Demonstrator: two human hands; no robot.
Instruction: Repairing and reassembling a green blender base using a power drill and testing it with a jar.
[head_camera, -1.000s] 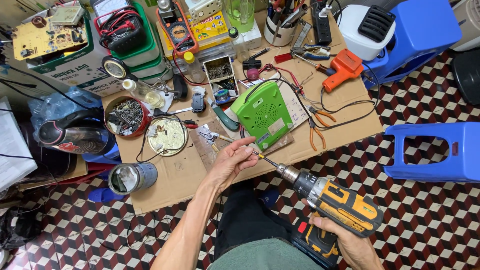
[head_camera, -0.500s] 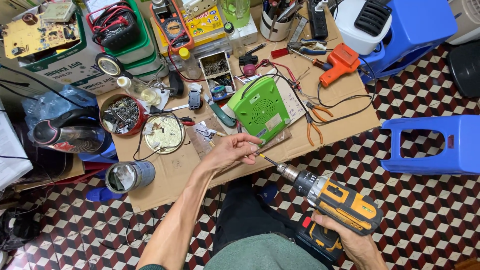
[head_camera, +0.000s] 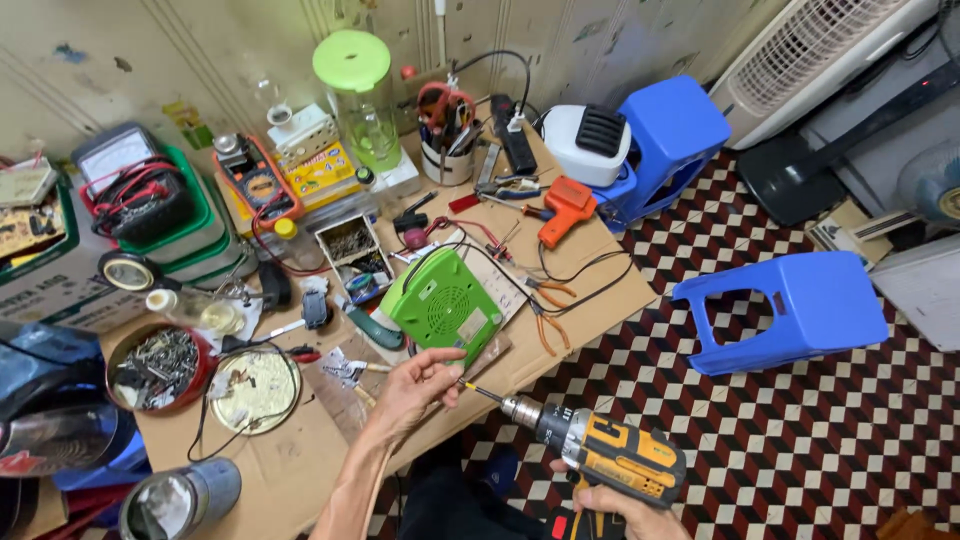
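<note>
Yellow and black plastic marks the cordless drill (head_camera: 612, 455), which is held by its handle in the right hand (head_camera: 625, 508) at the bottom edge of the view; the fingers are wrapped around the grip, though most of the hand is cut off. A thin screwdriver bit (head_camera: 482, 391) is fitted in the chuck and points up and left. The bit's tip is met by the left hand (head_camera: 415, 387), whose thumb and fingers are curled together around it; whether a screw is pinched there cannot be told. Just beyond the left hand, a green appliance base (head_camera: 440, 305) is propped tilted on the cardboard-covered table (head_camera: 300, 470). Orange-handled pliers (head_camera: 548, 315) lie to its right. A red tin of screws (head_camera: 155, 365) sits well to the left.
</note>
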